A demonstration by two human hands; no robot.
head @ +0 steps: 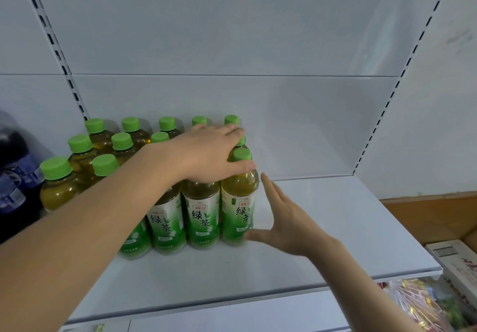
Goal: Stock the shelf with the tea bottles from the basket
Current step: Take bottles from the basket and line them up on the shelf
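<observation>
Fingers straight on both: left hand [206, 154] flat atop the tea bottles [201, 215], right hand [286, 220] beside the end bottle [238, 202] on the shelf [335, 228]

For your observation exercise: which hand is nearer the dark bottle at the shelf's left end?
Left. The left hand rests on the tea bottles; the right hand is beyond their right side, farther from the dark bottle.

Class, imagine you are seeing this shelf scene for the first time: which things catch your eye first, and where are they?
First, the block of green tea bottles with bright green caps, standing in rows on the left half of the white shelf. Next, the hands: the left hand rests flat on the bottle tops, and the right hand is held open beside the rightmost front bottle.
</observation>
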